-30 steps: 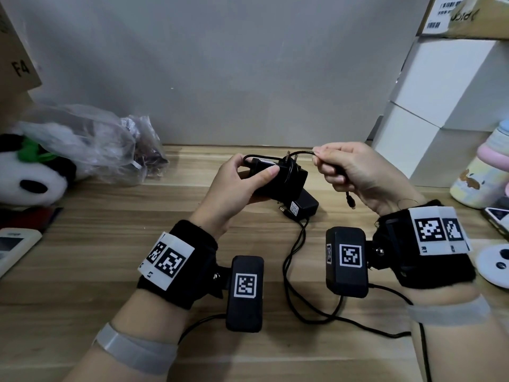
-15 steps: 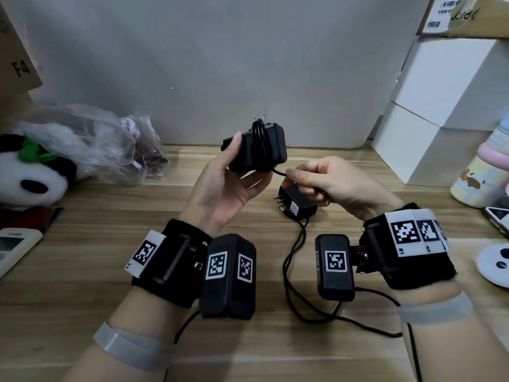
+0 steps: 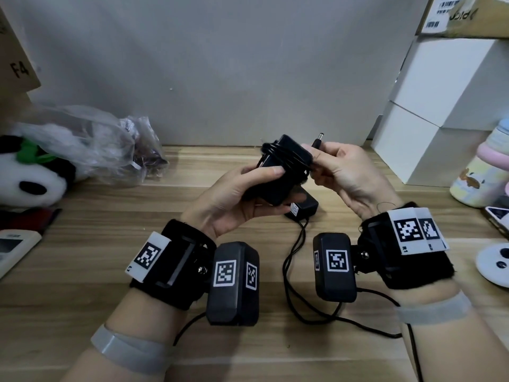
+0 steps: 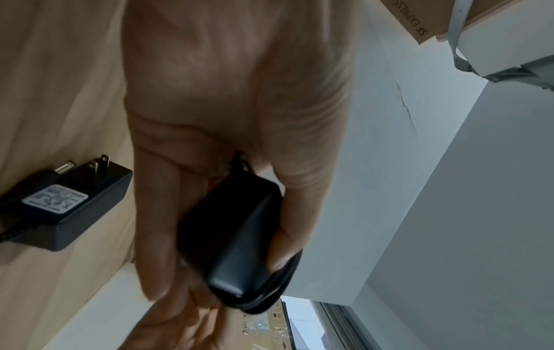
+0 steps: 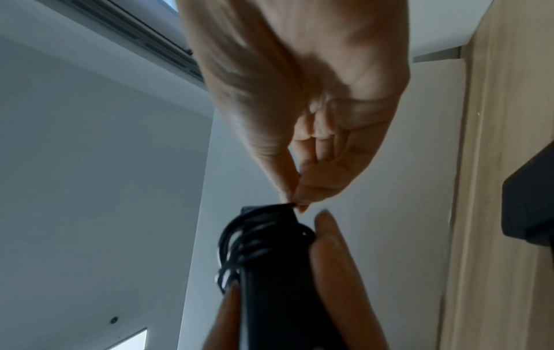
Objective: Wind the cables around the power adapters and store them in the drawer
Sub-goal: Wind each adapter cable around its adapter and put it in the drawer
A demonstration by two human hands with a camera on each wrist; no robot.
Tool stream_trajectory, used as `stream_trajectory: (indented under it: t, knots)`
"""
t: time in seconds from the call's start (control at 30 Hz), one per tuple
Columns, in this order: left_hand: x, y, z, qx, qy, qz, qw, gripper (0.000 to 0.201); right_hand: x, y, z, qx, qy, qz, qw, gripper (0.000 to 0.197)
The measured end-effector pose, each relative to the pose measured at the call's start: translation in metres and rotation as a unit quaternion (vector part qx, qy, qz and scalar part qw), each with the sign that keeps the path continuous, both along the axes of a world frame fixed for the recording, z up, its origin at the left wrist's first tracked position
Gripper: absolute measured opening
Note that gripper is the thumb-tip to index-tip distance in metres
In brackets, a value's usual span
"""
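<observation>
Black adapter [image 3: 278,172], cable [image 3: 286,155] wound round it, is gripped in your left hand [image 3: 234,199]; your right hand [image 3: 341,172] pinches the cable's plug end [image 3: 318,139].

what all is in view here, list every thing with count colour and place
power adapter: 1, black, held up over the desk, cable wound round it
barrel plug: 1, black with a metal tip, sticking up from the right hand
second power adapter: 1, black, lying on the desk under the hands, cable loose
desk: 1, light wood
panda plush: 1, black and white, far left
plastic bag: 1, clear, beside the plush
white boxes: 2, stacked at right
bottle: 1, pastel, right edge
left hand: grips the wound adapter
right hand: fingers pinch the cable end
</observation>
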State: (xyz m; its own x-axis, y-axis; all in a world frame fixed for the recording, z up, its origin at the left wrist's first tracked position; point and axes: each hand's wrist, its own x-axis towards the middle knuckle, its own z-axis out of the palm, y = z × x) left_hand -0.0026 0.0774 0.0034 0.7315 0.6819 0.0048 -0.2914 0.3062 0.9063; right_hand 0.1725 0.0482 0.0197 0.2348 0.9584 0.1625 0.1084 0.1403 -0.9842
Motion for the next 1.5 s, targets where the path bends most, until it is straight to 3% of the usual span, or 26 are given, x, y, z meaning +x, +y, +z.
stream_trajectory:
  t: [0.13,0.37,0.43,0.53,0.67,0.83,1.03,1.3,1.37,1.5]
  knots:
    - [0.004,-0.008,-0.001,0.031,0.023,-0.044,0.998,0.037,-0.003,-0.003,0.002,0.022,-0.006,0.026,0.999,0.013]
    - [0.007,-0.005,-0.005,0.009,-0.046,0.025,0.999,0.033,0.002,-0.002,0.0,0.018,-0.032,0.001,0.999,0.012]
    - [0.003,-0.005,-0.005,0.019,-0.05,0.011,0.998,0.024,0.002,-0.002,-0.001,-0.008,-0.072,0.038,0.997,0.018]
    - [0.001,-0.009,-0.002,0.056,-0.023,-0.01,0.998,0.027,0.002,-0.005,0.0,-0.045,-0.089,0.127,0.987,0.032]
    - [0.004,-0.01,0.0,0.089,0.009,-0.009,0.996,0.03,0.007,-0.008,0.004,-0.045,-0.06,0.16,0.984,0.02]
    - [0.011,-0.009,-0.003,0.072,-0.011,0.087,0.994,0.034,0.006,-0.006,0.005,-0.029,-0.02,0.147,0.989,0.021]
    - [0.015,-0.002,-0.004,0.11,-0.002,0.215,0.97,0.067,0.003,-0.008,0.007,-0.054,-0.039,0.154,0.986,0.019]
    - [0.016,0.004,-0.008,0.07,0.013,0.217,0.974,0.016,0.005,-0.008,0.01,-0.089,0.02,0.13,0.987,0.016]
    - [0.016,0.008,-0.011,0.054,0.032,0.238,0.969,0.007,0.002,-0.008,0.01,-0.071,-0.028,0.109,0.991,0.014]
    - [0.017,0.009,-0.013,0.019,0.034,0.224,0.974,0.026,0.0,-0.006,0.005,-0.035,-0.201,0.053,0.977,0.015]
